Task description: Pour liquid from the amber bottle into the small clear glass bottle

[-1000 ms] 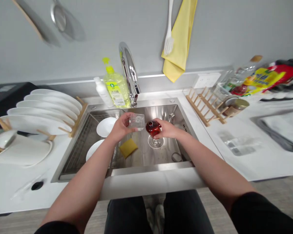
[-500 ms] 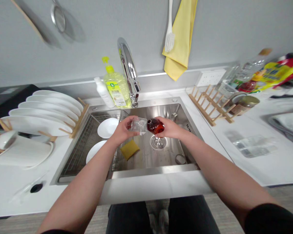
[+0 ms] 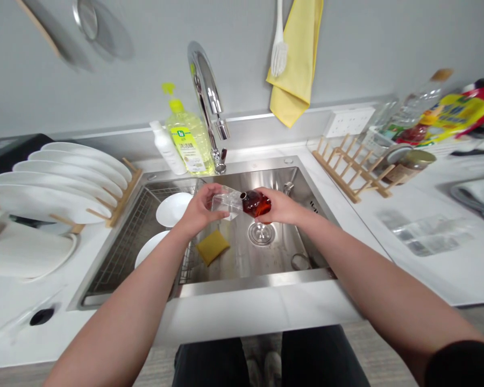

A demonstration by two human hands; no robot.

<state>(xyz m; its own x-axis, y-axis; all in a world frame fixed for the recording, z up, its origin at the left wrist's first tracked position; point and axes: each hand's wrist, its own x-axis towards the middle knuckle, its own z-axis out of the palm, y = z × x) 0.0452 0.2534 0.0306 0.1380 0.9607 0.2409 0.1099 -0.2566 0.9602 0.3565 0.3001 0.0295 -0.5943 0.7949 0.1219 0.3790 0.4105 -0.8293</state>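
Note:
Over the sink, my left hand (image 3: 204, 207) is closed around a clear plastic container (image 3: 228, 204), boxy and see-through, held tilted. Facing it, my right hand (image 3: 277, 206) grips a small bottle of dark red-brown liquid (image 3: 256, 203), tipped so its open mouth points left toward the container. The two lie very close together; whether they touch I cannot tell. Below them are a yellow sponge (image 3: 212, 247) and the round drain (image 3: 261, 233) in the steel sink basin (image 3: 242, 269).
A wire rack (image 3: 116, 258) with white bowls (image 3: 173, 209) fills the sink's left side. Behind stand the faucet (image 3: 204, 91) and a dish soap bottle (image 3: 189, 140). White plates (image 3: 64, 177) are racked at left. A wooden rack (image 3: 353, 169) and a jar (image 3: 411, 166) are at right.
The view has shifted slightly. Both hands stay close together over the sink, still holding the container and the bottle. The clear container appears turned a little, showing more of its side.

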